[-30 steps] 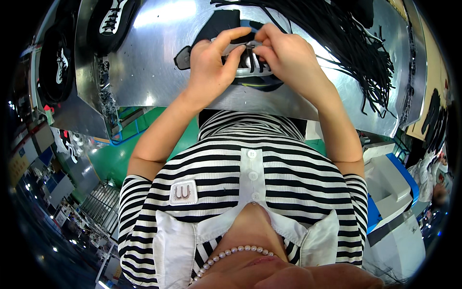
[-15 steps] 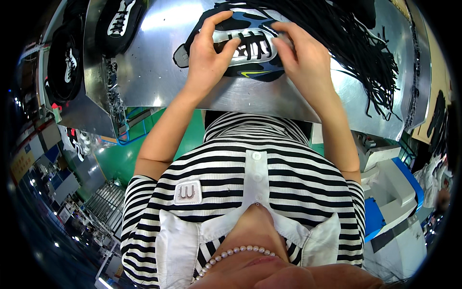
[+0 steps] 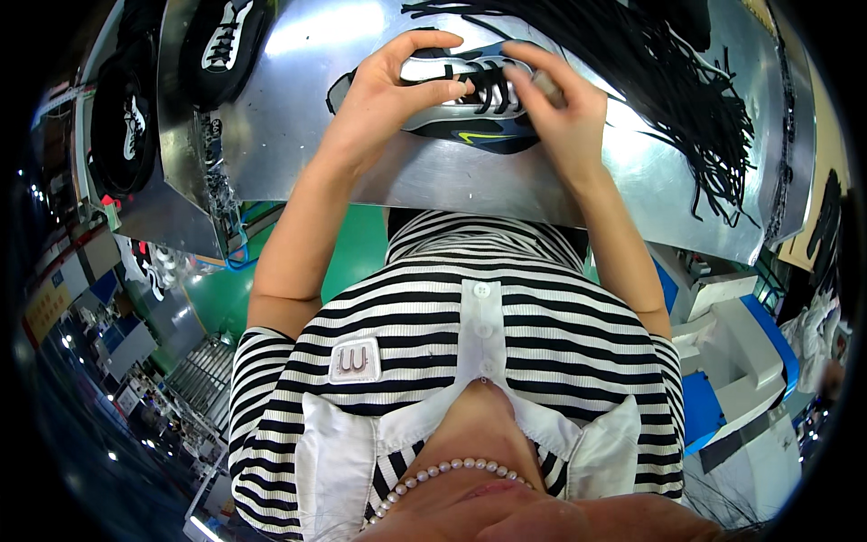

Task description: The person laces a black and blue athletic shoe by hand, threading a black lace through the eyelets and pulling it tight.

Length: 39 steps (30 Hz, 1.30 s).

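Observation:
A sneaker [image 3: 436, 116], silver and black with blue patches and a yellow-edged side mark, lies on its sole on the metal table, its toe to the right. My left hand [image 3: 379, 95] spans the ankle end, fingers over the far side and thumb on the tongue beside the lacing. Black shoelace [image 3: 492, 88] crosses the silver throat in several rows. At the toe end of those rows, my right hand [image 3: 569, 99] has thumb and forefinger closed in on the shoelace; its fingers are partly blurred.
A heap of loose black laces [image 3: 691, 126] spreads over the table's right side. Another black sneaker [image 3: 221, 45] stands at the far left, and one more [image 3: 133, 126] sits beyond it in a dark holder. The metal table [image 3: 289, 135] ends just before my body.
My left hand has shifted slightly right, its thumb farther along the tongue. The right hand has drawn in to the left over the toe-end laces. The sneaker has moved slightly.

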Each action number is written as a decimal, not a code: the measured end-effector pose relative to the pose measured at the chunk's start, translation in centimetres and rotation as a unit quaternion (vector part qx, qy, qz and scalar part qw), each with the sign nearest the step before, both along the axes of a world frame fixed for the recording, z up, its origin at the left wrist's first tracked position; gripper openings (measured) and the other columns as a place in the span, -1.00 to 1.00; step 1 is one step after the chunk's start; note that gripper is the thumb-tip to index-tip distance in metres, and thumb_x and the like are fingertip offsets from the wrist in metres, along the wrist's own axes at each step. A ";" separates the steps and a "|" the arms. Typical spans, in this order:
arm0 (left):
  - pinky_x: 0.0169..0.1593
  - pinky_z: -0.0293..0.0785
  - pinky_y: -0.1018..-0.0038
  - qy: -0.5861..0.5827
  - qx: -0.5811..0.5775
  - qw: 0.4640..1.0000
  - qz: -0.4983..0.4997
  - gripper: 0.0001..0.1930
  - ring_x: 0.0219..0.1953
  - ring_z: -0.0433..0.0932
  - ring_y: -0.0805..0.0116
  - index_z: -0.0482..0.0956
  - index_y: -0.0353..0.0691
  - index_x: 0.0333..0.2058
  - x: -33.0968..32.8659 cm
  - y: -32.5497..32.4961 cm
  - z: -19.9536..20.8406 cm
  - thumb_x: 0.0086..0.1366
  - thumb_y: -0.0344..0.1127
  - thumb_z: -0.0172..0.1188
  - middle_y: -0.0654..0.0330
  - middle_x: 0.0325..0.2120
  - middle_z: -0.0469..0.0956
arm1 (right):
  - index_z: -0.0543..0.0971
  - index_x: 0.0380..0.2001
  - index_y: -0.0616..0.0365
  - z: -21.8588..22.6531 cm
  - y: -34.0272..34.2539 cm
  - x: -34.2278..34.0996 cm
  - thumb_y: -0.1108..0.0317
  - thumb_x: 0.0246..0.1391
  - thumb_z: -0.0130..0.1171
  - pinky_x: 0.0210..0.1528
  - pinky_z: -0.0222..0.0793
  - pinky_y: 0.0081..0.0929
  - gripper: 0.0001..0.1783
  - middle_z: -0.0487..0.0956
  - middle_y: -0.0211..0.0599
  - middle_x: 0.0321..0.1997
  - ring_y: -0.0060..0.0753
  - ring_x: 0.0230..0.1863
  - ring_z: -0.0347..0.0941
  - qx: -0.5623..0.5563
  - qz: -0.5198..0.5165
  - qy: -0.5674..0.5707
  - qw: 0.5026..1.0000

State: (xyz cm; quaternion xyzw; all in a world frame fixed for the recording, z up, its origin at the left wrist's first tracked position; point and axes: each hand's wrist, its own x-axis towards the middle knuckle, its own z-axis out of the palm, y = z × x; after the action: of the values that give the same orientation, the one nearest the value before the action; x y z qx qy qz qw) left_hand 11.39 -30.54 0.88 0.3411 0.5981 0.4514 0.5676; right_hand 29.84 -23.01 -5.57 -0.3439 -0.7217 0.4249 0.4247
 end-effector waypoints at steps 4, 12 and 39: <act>0.05 0.42 0.56 0.037 0.013 0.999 -0.016 -0.62 -0.17 0.61 0.47 0.54 -0.23 0.02 -0.2 0.2 -0.9 0.22 -0.37 0.30 0.17 -0.25 0.66 | 0.65 -0.25 -0.09 0.7 0.3 -0.2 0.52 -0.27 0.32 -0.58 0.35 -0.54 -0.60 0.59 -0.54 -0.47 -0.46 -0.56 0.50 0.240 0.067 -0.087 0.964; -0.21 0.39 0.65 0.061 0.031 0.997 -0.018 -0.68 -0.37 0.46 0.62 0.52 -0.23 0.04 0.3 0.3 -1.5 0.40 -0.20 0.10 0.33 -0.42 0.52 | 0.65 -0.33 0.02 0.8 0.9 -0.9 0.53 -0.18 0.27 -0.55 0.37 -0.51 -0.74 0.55 -0.41 -0.54 -0.40 -0.58 0.49 0.191 0.104 -0.030 0.976; -0.19 0.46 0.53 0.305 0.108 0.943 -0.083 -0.59 -0.31 0.58 0.39 0.34 -0.24 0.14 0.4 -2.8 -1.2 0.35 -0.44 0.16 0.14 -0.37 0.64 | 0.65 -0.42 0.17 2.0 -4.1 0.7 0.28 0.06 0.37 -0.48 0.17 -0.74 -0.82 0.48 -0.63 -0.60 -0.80 -0.53 0.28 -0.320 0.091 -0.060 0.941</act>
State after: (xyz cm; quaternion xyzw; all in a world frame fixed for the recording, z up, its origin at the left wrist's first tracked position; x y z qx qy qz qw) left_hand 11.83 -33.35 -0.28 0.5701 0.6595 0.3394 0.3533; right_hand 30.52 -27.12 -3.55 -0.4193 -0.5996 0.6493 0.2076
